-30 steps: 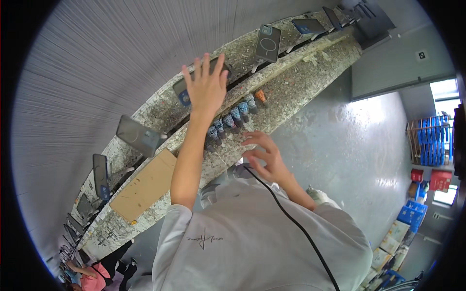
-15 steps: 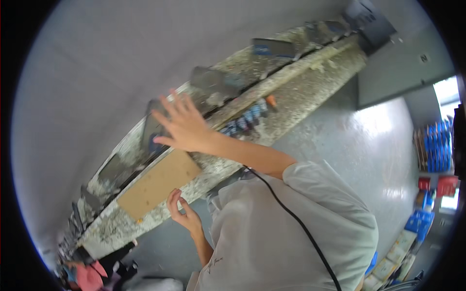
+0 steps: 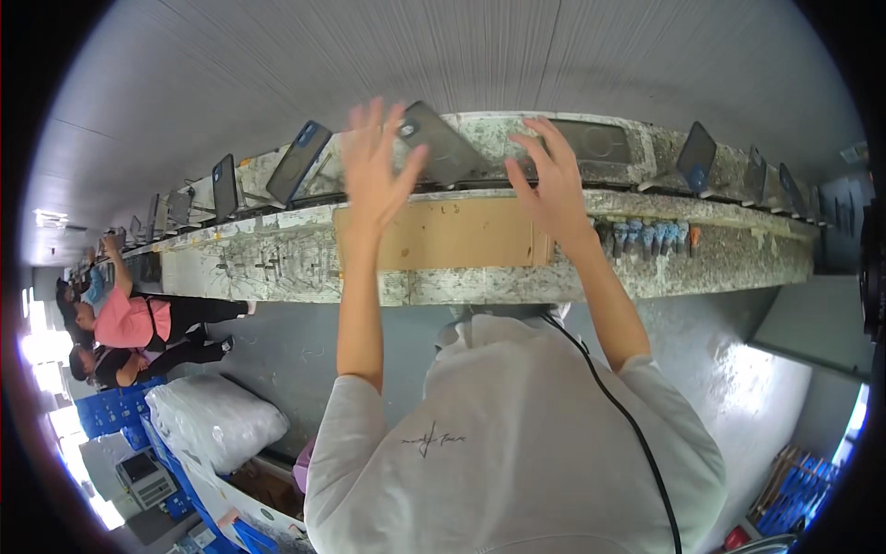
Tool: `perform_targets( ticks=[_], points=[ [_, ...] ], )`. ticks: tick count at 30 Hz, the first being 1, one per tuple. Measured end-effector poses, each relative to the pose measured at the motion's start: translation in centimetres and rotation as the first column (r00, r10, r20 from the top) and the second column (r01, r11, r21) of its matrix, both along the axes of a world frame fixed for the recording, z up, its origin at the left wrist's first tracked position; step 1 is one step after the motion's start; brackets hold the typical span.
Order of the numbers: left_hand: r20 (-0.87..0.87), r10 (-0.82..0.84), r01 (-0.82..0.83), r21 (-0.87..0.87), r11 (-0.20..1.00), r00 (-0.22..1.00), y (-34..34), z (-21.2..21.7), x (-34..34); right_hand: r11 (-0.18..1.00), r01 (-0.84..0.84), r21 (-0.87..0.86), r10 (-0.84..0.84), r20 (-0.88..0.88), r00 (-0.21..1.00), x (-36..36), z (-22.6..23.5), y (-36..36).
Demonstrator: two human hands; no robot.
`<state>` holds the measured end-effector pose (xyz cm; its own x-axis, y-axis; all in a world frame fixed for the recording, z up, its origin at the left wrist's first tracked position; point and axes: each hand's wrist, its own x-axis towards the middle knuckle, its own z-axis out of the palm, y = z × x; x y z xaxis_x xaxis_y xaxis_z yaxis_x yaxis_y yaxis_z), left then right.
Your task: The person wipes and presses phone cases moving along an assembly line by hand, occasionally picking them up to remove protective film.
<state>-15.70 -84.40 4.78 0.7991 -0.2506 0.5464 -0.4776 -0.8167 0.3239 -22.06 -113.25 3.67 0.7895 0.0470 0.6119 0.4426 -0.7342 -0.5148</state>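
Note:
Both my arms reach up to a long speckled workbench (image 3: 295, 263). My left hand (image 3: 374, 171) is open with fingers spread, its fingertips at the left edge of a dark flat device (image 3: 448, 148) that leans tilted on the bench's back ledge. My right hand (image 3: 552, 185) is also open, just right of that device and in front of another dark flat panel (image 3: 600, 143). Neither hand grips anything. A brown cardboard sheet (image 3: 457, 235) lies on the bench below both hands.
More dark devices (image 3: 297, 162) lean along the ledge on both sides. A row of small blue bottles (image 3: 646, 238) and an orange piece (image 3: 694, 236) stand right of the cardboard. People (image 3: 129, 323) work at far left; a white sack (image 3: 217, 420) and blue crates (image 3: 120, 411) sit lower left.
The view has swung left along the bench. My right hand has risen from beside my body to the ledge; my left hand stays raised, now at the leaning dark device.

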Motion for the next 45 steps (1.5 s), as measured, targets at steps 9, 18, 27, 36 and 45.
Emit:
perform_targets(
  ticks=[9,18,27,36,45],
  points=[
    [-0.073,-0.291,0.292,0.012,0.956,0.954,-12.3,-6.0,2.4,0.893,0.178,0.413,-0.177,-0.041,0.983,0.0,2.6,5.3],
    [-0.235,-0.692,0.479,-0.571,0.666,0.683,-0.2,-11.0,-12.3,0.855,0.156,-0.494,-0.245,-0.121,0.962,9.0,-4.5,14.5],
    [0.086,-0.184,0.179,0.06,0.982,0.979,7.4,-5.0,3.7,0.92,0.145,-0.364,-0.225,-0.187,0.956,7.9,-4.9,-0.5],
    [0.078,-0.359,0.365,-0.087,0.927,0.93,-3.7,-6.2,-2.5,0.952,-0.275,-0.133,0.244,-0.212,0.946,8.0,3.8,23.7],
    [-0.045,-0.179,0.121,-0.572,0.811,0.983,11.8,-9.5,-11.7,0.878,-0.005,-0.479,-0.078,-0.154,0.985,12.0,-5.6,20.8]
  ],
)
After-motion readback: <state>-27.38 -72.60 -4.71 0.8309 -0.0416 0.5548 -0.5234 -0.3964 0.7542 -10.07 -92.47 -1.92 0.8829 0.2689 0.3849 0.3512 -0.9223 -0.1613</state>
